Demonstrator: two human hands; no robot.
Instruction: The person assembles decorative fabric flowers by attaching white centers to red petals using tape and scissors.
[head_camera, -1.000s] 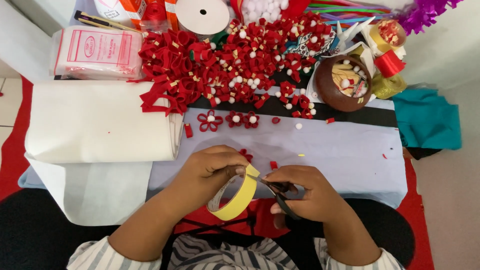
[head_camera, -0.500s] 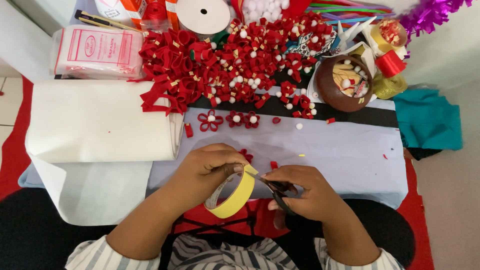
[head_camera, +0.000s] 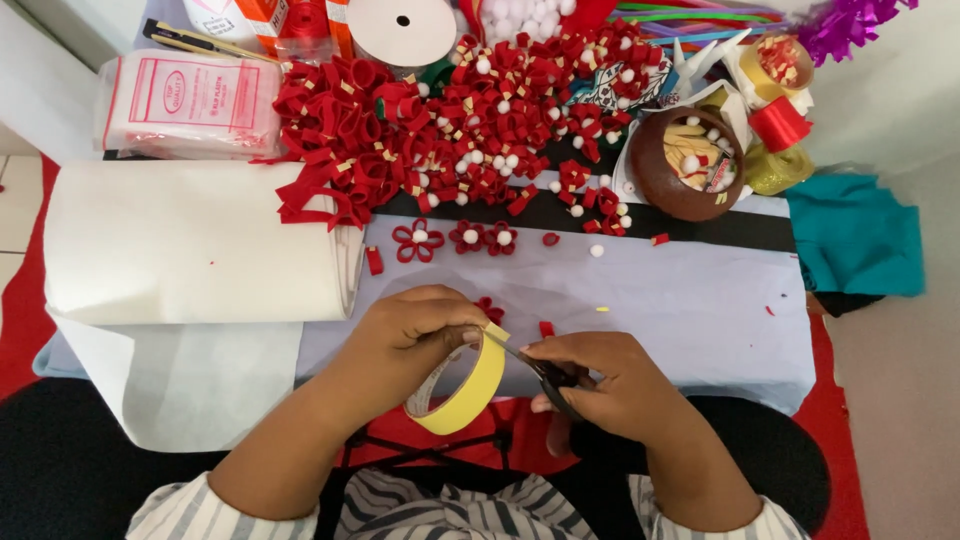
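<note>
Looking down from the head camera, the person's left hand (head_camera: 415, 330) has its grip closed on a yellow roll of tape (head_camera: 462, 388), thumb and fingers pinching the top of the ring where a short end of tape lifts up. The roll hangs over the near edge of the tabletop (head_camera: 700, 310), just above the lap. The right hand (head_camera: 600, 380) is closed around black scissors (head_camera: 552, 380), whose blades point left and meet the lifted tape end right beside the left thumb.

Farther back on the pale tabletop lie three small red flowers with white centres (head_camera: 455, 238) in a row. Behind them spreads a heap of red ribbon loops and white pompoms (head_camera: 450, 120). A big white fabric roll (head_camera: 195, 245) lies to the left, a brown bowl (head_camera: 680, 165) to the right.
</note>
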